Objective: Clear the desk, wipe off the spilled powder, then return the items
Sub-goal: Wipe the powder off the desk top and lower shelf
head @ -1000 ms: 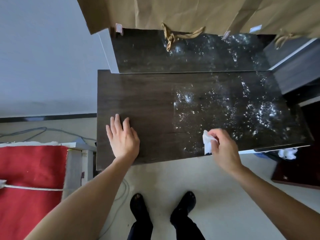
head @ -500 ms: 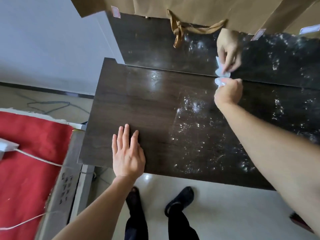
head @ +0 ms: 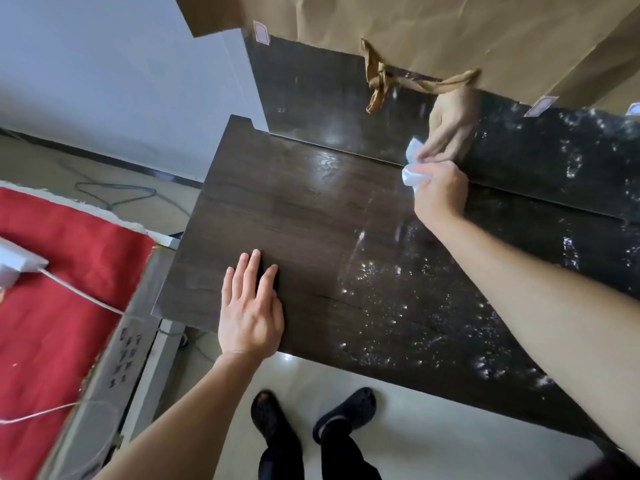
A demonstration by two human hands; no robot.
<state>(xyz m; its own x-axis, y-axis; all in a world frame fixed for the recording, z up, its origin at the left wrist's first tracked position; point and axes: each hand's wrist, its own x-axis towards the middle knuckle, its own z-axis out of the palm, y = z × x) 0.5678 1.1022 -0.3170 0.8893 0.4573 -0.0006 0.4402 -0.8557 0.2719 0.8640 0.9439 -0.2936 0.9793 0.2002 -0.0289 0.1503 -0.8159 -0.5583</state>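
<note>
A dark wooden desk (head: 263, 216) fills the middle of the head view. White spilled powder (head: 398, 299) speckles its right half and near edge. My right hand (head: 441, 194) is closed on a white tissue (head: 412, 176) and presses it on the desk at the far edge, against the glossy back panel (head: 311, 98). That panel mirrors the hand and the tissue. My left hand (head: 251, 315) lies flat on the desk near the front edge, fingers together, holding nothing.
Brown paper bags (head: 433, 32) with a twisted handle (head: 381, 84) hang over the back panel. A red cloth (head: 52, 289) with a white charger (head: 14, 268) and cable covers a surface at left. My black shoes (head: 311, 417) stand on the pale floor below.
My right hand carried the tissue from the desk's front edge to its far edge, leaving a wiped streak. The left hand stayed flat. The view shifted left.
</note>
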